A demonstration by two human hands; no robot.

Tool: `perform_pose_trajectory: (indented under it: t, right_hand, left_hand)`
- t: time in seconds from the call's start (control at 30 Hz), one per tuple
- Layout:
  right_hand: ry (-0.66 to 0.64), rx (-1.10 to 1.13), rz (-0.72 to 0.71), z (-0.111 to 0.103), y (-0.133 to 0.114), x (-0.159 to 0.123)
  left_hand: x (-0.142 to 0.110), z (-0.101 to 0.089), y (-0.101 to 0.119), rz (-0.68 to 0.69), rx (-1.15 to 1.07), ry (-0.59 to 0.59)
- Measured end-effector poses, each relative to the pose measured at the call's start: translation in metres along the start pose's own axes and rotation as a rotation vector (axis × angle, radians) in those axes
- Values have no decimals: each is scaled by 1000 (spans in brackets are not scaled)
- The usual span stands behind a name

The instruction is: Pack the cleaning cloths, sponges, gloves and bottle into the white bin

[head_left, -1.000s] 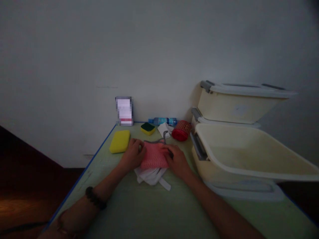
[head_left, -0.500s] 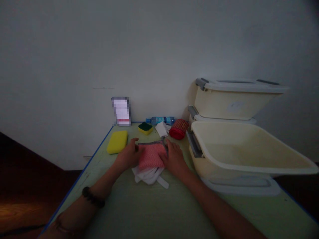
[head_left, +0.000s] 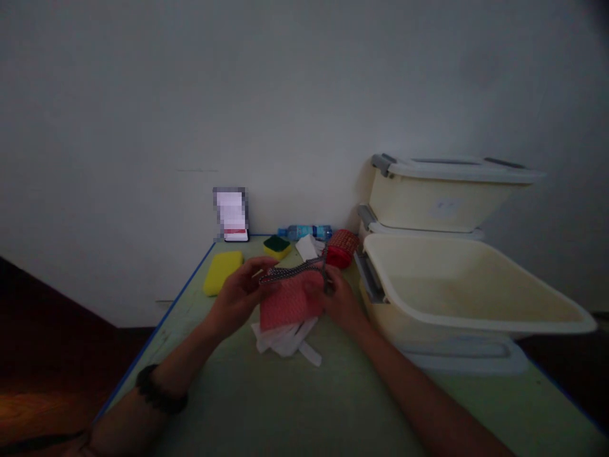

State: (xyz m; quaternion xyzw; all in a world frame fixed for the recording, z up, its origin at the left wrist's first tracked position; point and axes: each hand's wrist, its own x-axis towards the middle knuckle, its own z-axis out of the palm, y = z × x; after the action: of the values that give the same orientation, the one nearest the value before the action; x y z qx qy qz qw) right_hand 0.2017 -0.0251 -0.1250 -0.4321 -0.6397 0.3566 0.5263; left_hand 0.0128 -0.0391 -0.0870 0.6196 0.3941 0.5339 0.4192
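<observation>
Between my two hands is a pink cloth (head_left: 290, 308), folded, with a dark-and-white patterned edging along its top and a loop at the right corner. My left hand (head_left: 245, 292) grips its upper left corner, thumb in front and fingers behind. At the upper right, my right hand (head_left: 341, 301) pinches the cloth near the loop. The cloth's top edge stands raised and slightly parted. White crumpled fabric (head_left: 285, 343) with a strap-like end lies on the table under and in front of the cloth, partly covered by it.
A yellow pad (head_left: 222, 273) and a green-yellow sponge (head_left: 276, 246) lie left and behind. At the back are a plastic bottle (head_left: 307, 231), a white cloth (head_left: 309, 246), a red woven item (head_left: 342, 247) and a phone (head_left: 233, 216). Stacked cream bins (head_left: 404, 324) stand right.
The pink cloth was lying flatter; its edged top is now lifted and pulled slightly apart. Both hands have closed on its upper corners and risen a little.
</observation>
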Motion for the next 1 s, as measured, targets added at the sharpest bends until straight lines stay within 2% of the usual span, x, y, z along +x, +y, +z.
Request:
perform_pose_trajectory:
  t: [0.07, 0.13, 0.33, 0.53, 0.73, 0.83, 1.0]
  right_hand:
    - [-24, 85, -42, 0, -5, -1]
    - [8, 135, -77, 0, -10, -3]
    - [62, 65, -171, 1, -17, -12]
    - [66, -10, -263, -2, -17, -13]
    - [64, 7, -301, -2, -19, -13]
    - [69, -30, -305, -2, -23, -13]
    - [142, -139, -370, -5, -26, -13]
  left_hand:
    - [-1, -1, 1, 48, -29, 28]
    - [-1, -1, 0, 102, -37, 53]
    - [-3, -2, -4, 144, 40, 117]
    - [-6, -6, -6, 165, 113, 32]
    - [-8, -15, -3, 189, 376, -65]
    - [-7, -17, -1, 204, 442, -56]
    - [-6, -16, 3, 251, 415, 42]
